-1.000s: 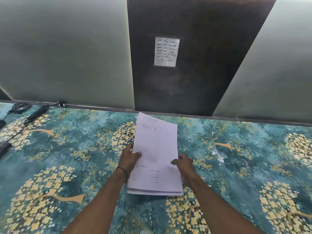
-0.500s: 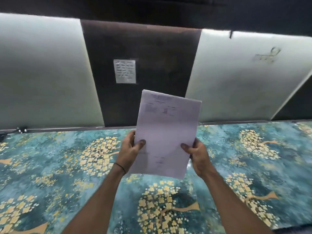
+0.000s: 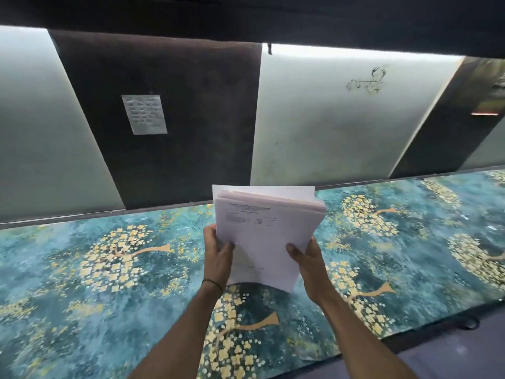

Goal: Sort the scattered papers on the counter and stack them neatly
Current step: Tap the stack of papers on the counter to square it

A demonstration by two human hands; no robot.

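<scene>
Papers [image 3: 265, 236] gathered; squaring and set-down left.
I saw both grips, left hand [image 3: 217, 258] and right hand [image 3: 310, 259], pinching papers over bench [image 3: 109, 269]; top edges uneven.

I'm seeing flat desk [image 3: 68, 310] stretching wide left and right of the held paper stack [image 3: 262, 242]; wall panels [image 3: 341, 132] are closing off the back, dark overhang [image 3: 246, 17] is capping the room above.

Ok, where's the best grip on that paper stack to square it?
Take the paper stack by its long edges, low, one hand from each side, as the left hand and right hand do. It stands upright, sheets splayed at the top; side grips leave that end free.
</scene>
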